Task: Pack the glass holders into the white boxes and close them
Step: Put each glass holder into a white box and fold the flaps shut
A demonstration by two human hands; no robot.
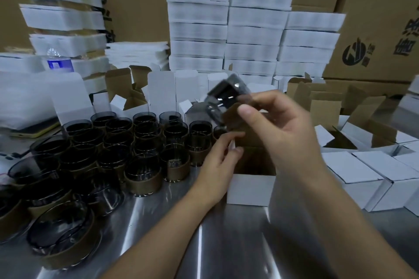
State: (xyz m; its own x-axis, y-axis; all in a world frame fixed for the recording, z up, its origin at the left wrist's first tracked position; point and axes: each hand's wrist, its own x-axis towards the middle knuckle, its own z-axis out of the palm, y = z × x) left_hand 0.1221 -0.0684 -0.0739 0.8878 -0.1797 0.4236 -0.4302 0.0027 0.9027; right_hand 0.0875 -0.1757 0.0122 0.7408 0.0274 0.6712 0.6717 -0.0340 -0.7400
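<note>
– Steel table [204, 244]: report free room and edges.

– I read bare steel from 6 o'clock up to the front wall of the open white box [250, 189]. The box stands just right of centre, mouth up, brown inside.

– Left hand?

– The left hand [217, 163] is at the box's 9 o'clock edge. Thumb and fingers are curled onto the side wall or a flap. Blur stops me saying which.

– Right hand?

– The right hand [278, 127] is above the box mouth, toward 12 o'clock. Thumb and fingers pinch one glass holder [224, 97]. It is tilted, clear of the rim and motion-blurred.

– Obstructions, by bearing from the box.

– 9 o'clock: loose glass holders [108, 149], packed rim to rim. The nearest stand just beside the left hand.
3 o'clock: closed white boxes [371, 174], side by side. Whether they touch the open box I cannot tell.
12 o'clock: opened boxes [159, 95] with flaps upright. Behind them are stacks of flat box blanks [226, 29] against brown cartons [374, 18].
10 o'clock, far: a water bottle [59, 62]. A phone [34, 131] in a yellow case lies near the table's left edge.
</note>
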